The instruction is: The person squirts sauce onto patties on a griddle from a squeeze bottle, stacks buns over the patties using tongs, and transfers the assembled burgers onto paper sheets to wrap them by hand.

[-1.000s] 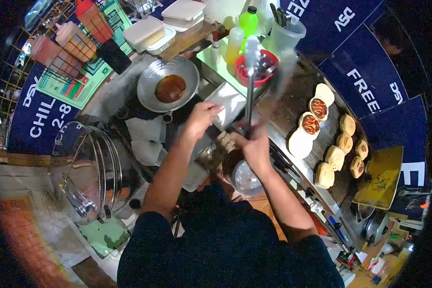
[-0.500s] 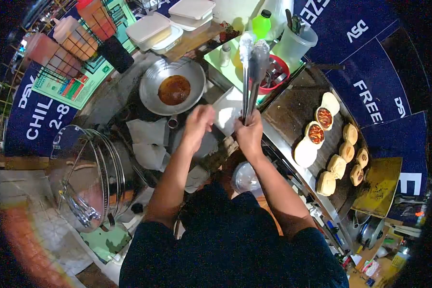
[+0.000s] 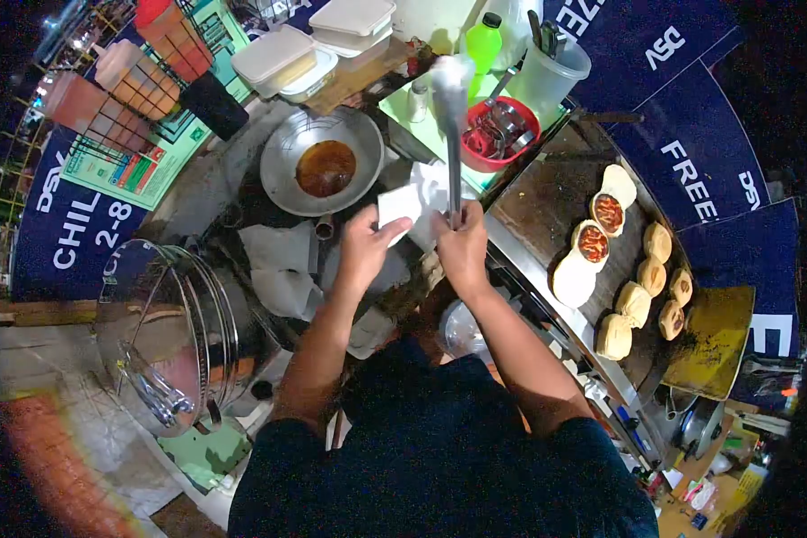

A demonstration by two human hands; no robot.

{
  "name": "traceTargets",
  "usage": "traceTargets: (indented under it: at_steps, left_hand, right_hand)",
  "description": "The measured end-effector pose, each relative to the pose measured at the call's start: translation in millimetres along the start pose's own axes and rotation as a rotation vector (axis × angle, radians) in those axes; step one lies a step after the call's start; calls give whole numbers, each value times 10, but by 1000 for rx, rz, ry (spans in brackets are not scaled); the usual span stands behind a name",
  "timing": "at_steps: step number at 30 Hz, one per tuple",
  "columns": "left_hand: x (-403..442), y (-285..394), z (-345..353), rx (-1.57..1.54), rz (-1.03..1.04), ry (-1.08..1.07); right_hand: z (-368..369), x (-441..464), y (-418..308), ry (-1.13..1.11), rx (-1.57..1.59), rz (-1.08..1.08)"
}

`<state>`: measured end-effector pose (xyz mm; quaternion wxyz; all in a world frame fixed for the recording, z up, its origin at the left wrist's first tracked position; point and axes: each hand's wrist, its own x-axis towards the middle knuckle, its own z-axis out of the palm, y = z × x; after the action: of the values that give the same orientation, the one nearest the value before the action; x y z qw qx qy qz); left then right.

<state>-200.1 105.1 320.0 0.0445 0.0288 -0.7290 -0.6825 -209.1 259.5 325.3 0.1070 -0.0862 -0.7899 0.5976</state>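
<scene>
"Where's the white paper?"

"Middle of the frame, pinched between the left hand's thumb and fingers."

"And the right hand?"

"Closed around the tongs, just beside it. Their heads point up the frame, too blurred to tell whether they're parted."

"Which step is this?"

"I'd judge it's getting the paper ready in one hand, tongs in the other."

"What does the next move call for?"

"A light, flat hold on the paper, I'd say, and the tongs kept clear of it."

"Farther out?"

"Upper left of centre, the pan with brown liquid; right of frame, the griddle bearing buns, two halves topped with red sauce."
</scene>
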Motion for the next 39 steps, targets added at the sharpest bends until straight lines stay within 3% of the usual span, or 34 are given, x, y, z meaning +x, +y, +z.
traceTargets:
  at_steps: [1, 4, 6, 9, 12, 15, 16, 17, 18, 19, 21, 23, 25, 27, 34, 35, 37, 39]
  left_hand:
    - [-1, -61, 26, 136, 17, 26]
    - [-15, -284, 75, 105, -114, -79]
    - [1, -405, 118, 92, 136, -86]
    - [-2, -320, 140, 102, 80, -15]
    - [80, -849, 61, 219, 80, -7]
    - [-83, -293, -38, 105, -86, -65]
    - [-133, -243, -61, 105, -82, -64]
    - [-178, -215, -89, -93, -168, -38]
    - [-224, -192, -125, -291, -253, -14]
    - [-270, -177, -184, -288, -246, -15]
    - [-359, -150, -360, -413, -269, 169]
    - [-548, 74, -627, -434, -237, 247]
    - [-751, 444, -893, -232, -270, 388]
    - [-886, 446, -1132, -434, -207, 466]
    - [-1142, 432, -1156, -392, -171, 496]
    - [-1069, 194, -1082, -278, -131, 387]
    - [-964, 377, -746, -641, -102, 220]
    - [-899, 417, -662, -436, -94, 209]
  right_hand:
    - [-6, -10, -41, 2, 1, -4]
    - [-4, -57, -114, -137, 275, 136]
    - [81, 46, -3, -203, 304, 215]
    - [93, 95, -54, -309, 403, 359]
    - [96, 88, -107, -305, 400, 404]
    - [197, 35, 54, -253, 385, 334]
    - [215, 51, 129, -196, 210, 184]
    - [240, 80, 212, -136, 36, 33]
    - [274, 118, 291, -131, 140, 41]
    - [255, 142, 246, -128, 145, 35]
    - [199, 182, 110, -49, -163, -100]
    - [217, 232, 99, -48, -198, -44]
    - [258, 290, 144, 6, -426, -213]
    - [246, 362, 127, -36, -478, -190]
    - [216, 580, 34, -180, -822, -226]
    - [195, 586, 42, -198, -819, -227]
    - [144, 597, 25, -236, -745, -256]
    - [95, 596, 37, -254, -733, -251]
